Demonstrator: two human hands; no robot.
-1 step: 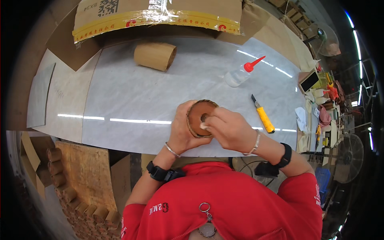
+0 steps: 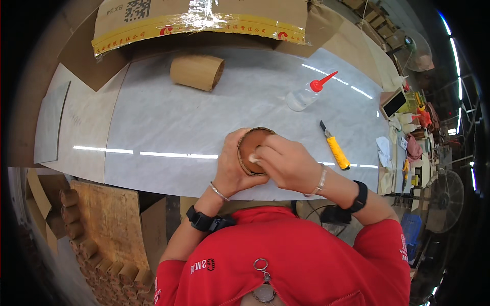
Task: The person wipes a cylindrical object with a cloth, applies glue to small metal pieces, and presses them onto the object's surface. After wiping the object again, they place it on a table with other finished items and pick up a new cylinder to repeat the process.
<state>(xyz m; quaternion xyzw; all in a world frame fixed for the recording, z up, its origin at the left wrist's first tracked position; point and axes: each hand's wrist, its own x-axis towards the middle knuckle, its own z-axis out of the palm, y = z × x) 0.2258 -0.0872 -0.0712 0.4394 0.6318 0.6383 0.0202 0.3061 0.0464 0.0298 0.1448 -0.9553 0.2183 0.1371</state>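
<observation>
My left hand (image 2: pixel 232 160) is wrapped round the side of a round reddish-brown piece (image 2: pixel 250 143) with a corrugated cardboard rim, held above the near edge of the table. Over its face, the fingers of my right hand (image 2: pixel 280 160) pinch a small white wad (image 2: pixel 252 158), cloth or cotton by its look. My right fingers hide part of the face. To the right lies a yellow utility knife (image 2: pixel 335 150) with its blade out. Further back stands a clear squeeze bottle (image 2: pixel 303 97) with a red nozzle, seen tilted.
A cylinder wrapped in brown cardboard (image 2: pixel 196 73) lies at the back of the grey tabletop (image 2: pixel 168 122). Behind it is a large taped carton (image 2: pixel 204 18). Many similar wrapped cylinders (image 2: pixel 127 274) are stacked at lower left beside a wooden board (image 2: pixel 109 219). A white cloth (image 2: pixel 384 150) lies at right.
My right hand has shifted slightly left and down across the round piece, and its fingers now cover the dark central hole that showed before. My left hand keeps its hold.
</observation>
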